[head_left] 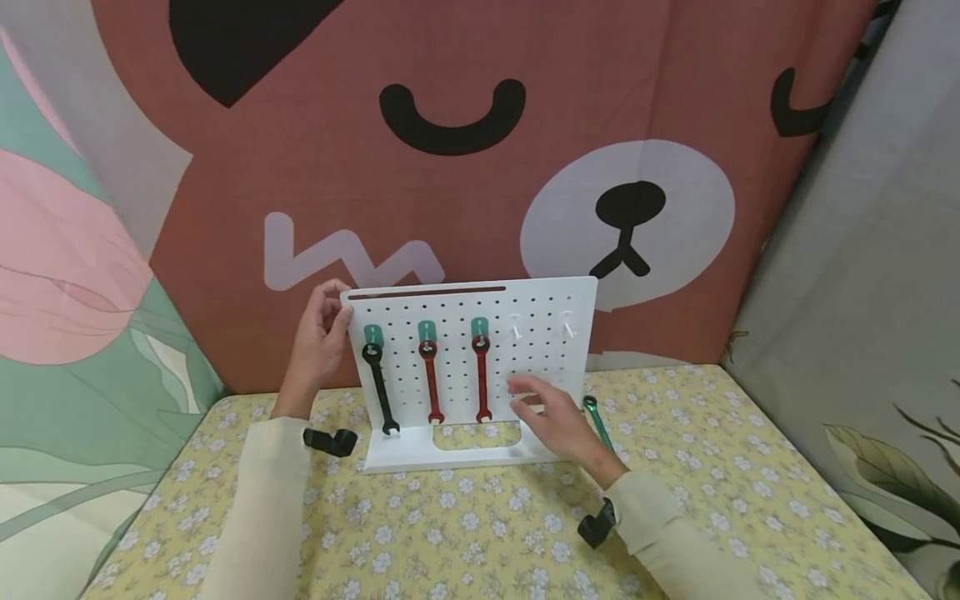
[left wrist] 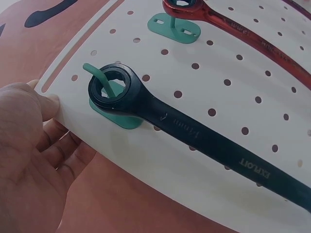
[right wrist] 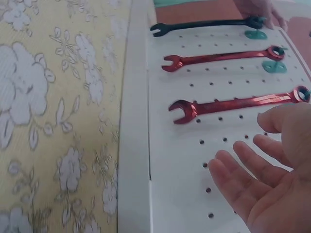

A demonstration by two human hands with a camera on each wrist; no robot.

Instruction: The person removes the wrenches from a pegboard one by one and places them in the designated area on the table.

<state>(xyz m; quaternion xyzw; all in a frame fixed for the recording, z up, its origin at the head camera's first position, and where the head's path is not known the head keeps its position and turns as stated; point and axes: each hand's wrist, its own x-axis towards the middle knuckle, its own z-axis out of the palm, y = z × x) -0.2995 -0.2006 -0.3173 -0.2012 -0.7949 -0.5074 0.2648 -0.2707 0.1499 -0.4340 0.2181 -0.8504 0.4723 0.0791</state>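
Observation:
A white pegboard [head_left: 465, 367] stands upright on its base. My left hand [head_left: 318, 333] pinches its upper left edge between thumb and fingers, as the left wrist view also shows. On green hooks hang a black wrench [head_left: 381, 387] at the left and two red wrenches, one in the middle [head_left: 432, 383] and one further right [head_left: 482, 379]. In the left wrist view the black wrench [left wrist: 180, 119] has its ring end over the hook [left wrist: 99, 77]. My right hand [head_left: 555, 417], fingers loosely bent and holding nothing, hovers before the board's lower right part, near the right red wrench [right wrist: 228, 104].
A green wrench [head_left: 597, 422] lies on the table to the right of the board. Two clear hooks, one [head_left: 516, 327] left of the other [head_left: 569, 325], sit on the board's right side. A flowered cloth [head_left: 450, 533] covers the table; a printed curtain [head_left: 480, 200] hangs behind.

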